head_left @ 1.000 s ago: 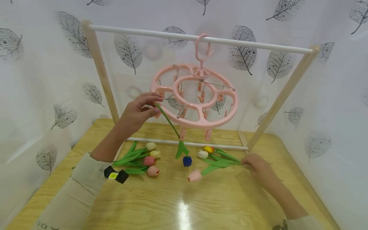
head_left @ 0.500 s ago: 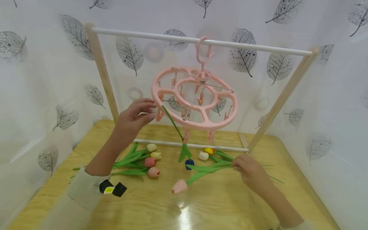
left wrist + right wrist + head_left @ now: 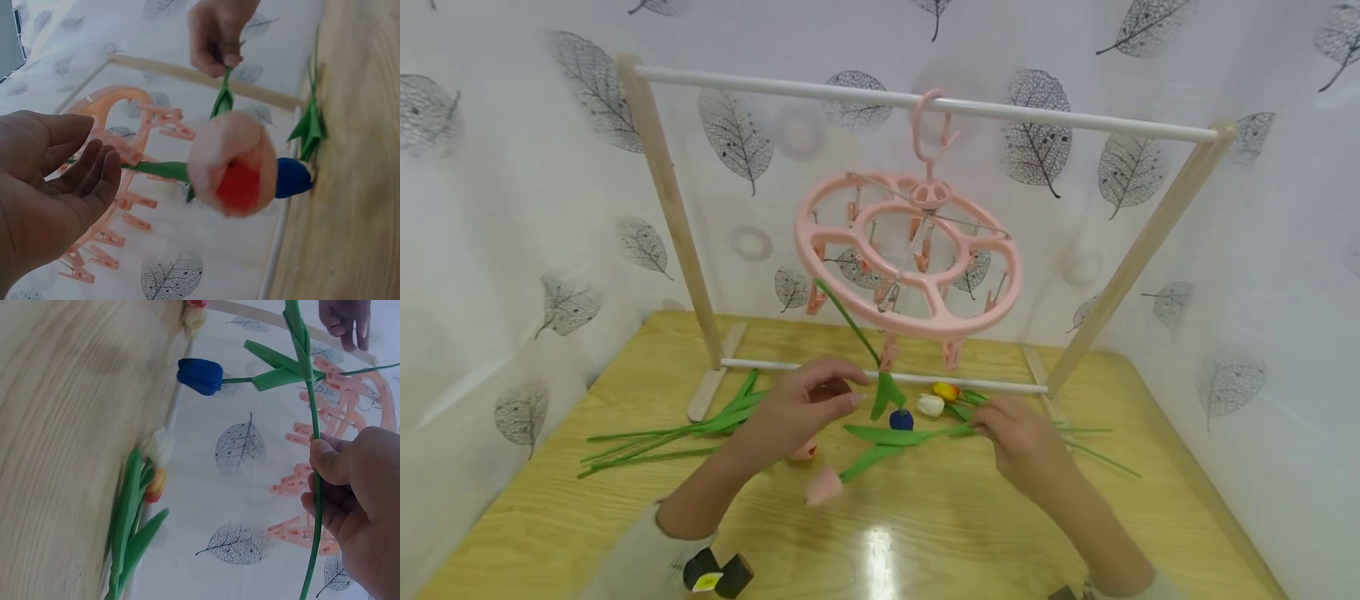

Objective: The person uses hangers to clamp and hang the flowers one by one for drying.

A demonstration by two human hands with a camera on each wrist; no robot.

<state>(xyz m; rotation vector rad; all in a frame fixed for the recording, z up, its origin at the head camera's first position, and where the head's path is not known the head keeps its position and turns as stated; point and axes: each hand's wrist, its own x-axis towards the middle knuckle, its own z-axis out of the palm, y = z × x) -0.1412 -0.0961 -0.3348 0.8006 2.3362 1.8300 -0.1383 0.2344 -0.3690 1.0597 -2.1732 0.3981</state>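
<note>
My right hand (image 3: 1018, 442) pinches the green stem of a pink artificial tulip (image 3: 824, 487), whose bloom points left above the table. In the right wrist view, thumb and fingers close on that stem (image 3: 317, 487). My left hand (image 3: 801, 412) holds nothing; its fingers are loosely bent, beside the blue tulip. That blue tulip (image 3: 901, 420) hangs bloom-down, its stem caught in a pink clothespin (image 3: 888, 352) of the round pink clip hanger (image 3: 936, 325). In the left wrist view, the pink bloom (image 3: 231, 162) covers part of the blue one.
A white rod (image 3: 737, 82) between wooden posts carries the hanger. On the wooden table (image 3: 970, 533), more tulips lie at left, with green stems (image 3: 647, 442) showing and blooms mostly behind my left hand. A white tulip (image 3: 931, 406) and a yellow-red tulip (image 3: 946, 391) lie right of centre.
My left hand has left the blue tulip's upper stem and come down toward the pink tulip. My right hand has lifted the pink tulip and moved it left. The blue tulip stays hanging.
</note>
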